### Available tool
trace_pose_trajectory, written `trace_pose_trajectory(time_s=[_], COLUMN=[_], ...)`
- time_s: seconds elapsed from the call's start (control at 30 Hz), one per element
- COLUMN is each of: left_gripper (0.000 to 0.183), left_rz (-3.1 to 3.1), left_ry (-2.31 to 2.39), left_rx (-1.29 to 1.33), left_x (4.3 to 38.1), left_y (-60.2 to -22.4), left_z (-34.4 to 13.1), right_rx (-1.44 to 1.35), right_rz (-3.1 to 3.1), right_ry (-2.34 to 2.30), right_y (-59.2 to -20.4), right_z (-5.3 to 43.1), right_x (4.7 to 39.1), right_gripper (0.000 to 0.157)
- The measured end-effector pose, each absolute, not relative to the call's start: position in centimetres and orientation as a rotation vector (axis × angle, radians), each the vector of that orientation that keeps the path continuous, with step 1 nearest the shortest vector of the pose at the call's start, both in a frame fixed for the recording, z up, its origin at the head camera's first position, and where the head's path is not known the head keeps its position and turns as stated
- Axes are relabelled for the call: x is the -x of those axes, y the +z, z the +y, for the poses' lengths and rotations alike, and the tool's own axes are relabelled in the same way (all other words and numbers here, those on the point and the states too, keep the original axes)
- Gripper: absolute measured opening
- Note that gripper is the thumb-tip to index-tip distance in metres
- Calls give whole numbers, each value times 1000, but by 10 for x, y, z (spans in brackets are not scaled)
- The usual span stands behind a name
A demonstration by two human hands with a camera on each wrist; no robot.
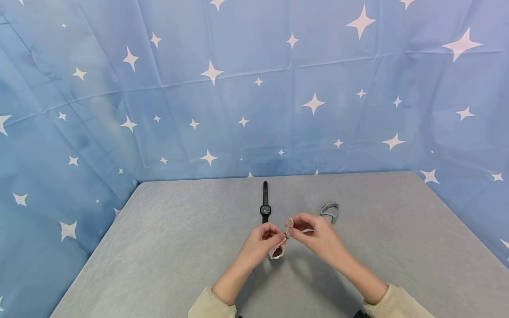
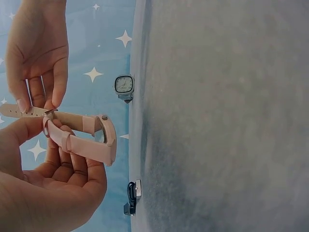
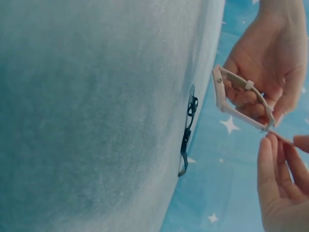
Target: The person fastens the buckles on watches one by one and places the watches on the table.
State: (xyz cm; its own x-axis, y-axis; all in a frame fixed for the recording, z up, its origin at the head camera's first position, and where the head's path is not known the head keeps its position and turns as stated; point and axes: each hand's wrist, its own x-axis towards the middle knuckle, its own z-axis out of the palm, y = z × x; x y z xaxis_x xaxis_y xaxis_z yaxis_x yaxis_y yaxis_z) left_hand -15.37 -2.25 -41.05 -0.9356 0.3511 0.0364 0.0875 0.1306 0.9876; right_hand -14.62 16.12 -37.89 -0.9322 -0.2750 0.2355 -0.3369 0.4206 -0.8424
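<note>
Both hands hold a pink wristwatch, raised over the near middle of the table. Its strap is looped through a metal buckle, with the watch case at the loop's far side. My left hand pinches the strap by the buckle, thumb on top and fingers beneath. Past the buckle, the holed strap end is pinched between the thumb and fingers of my right hand. In the right wrist view the loop hangs out from between both hands, and the strap tip is partly hidden by fingers.
A black watch lies stretched out on the grey table beyond my hands. To its right, a grey-blue watch with a closed, looped strap sits behind my right hand. A blue star-patterned cloth hangs along the table's back and sides.
</note>
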Motion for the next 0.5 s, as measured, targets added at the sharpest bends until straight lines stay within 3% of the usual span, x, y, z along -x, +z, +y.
trace_pose_trajectory(time_s=[0.5], left_gripper=[13], left_rz=[2241], left_ry=[1886], left_rx=[-409], left_x=[146], left_y=[-394], left_z=[-22], right_rx=[-611], right_rz=[-2594], right_ry=[1542], right_y=[-380], right_z=[162], right_x=[146], right_gripper=[9])
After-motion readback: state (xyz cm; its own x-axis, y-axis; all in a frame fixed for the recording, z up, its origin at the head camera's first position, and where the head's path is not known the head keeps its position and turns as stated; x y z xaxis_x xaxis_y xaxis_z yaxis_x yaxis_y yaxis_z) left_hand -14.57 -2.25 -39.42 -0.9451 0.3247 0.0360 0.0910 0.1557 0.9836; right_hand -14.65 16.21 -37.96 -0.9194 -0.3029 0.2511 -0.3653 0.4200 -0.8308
